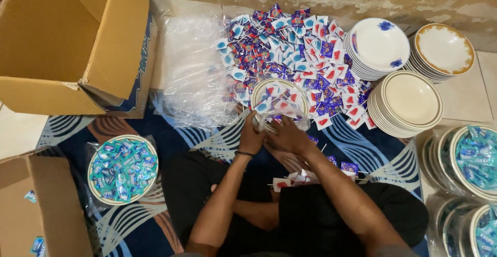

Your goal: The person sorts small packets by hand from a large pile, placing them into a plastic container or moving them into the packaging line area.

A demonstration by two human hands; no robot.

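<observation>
A patterned blue rug point(171, 132) carries most of the things, with pale floor tiles point(466, 99) around it. At its far left corner stands a big open cardboard box point(77, 44), and a second brown box point(36, 205) sits at the near left edge. Crumpled clear plastic sheeting point(191, 70) lies along the far edge, just right of the big box. Beside it spreads a wide heap of small red, white and blue candy packets point(300, 44), reaching toward the wall.

At the far right corner three stacks of plates stand close together: white ones with blue flowers point(380, 44), gold-rimmed ones point(444, 48), and cream ones with a thin brown ring point(411, 100). Along the right edge, plastic-wrapped plates of teal packets point(473, 158) rest partly off the rug. Near the left edge lies another wrapped plate of teal candies point(122, 169).

The plate in hand point(279, 99) sits at the near side of the candy heap, just beyond the fingers. It is round and cream-rimmed, loaded with red-and-white and blue packets, and covered by clear film that bunches toward the hands. The left hand point(252, 135) and right hand point(286, 137) are pressed together at the plate's near rim, both pinching the gathered film; how tight the grip is seems hard to judge under the glare. A few loose packets point(297, 179) lie on the dark lap below the forearms.
</observation>
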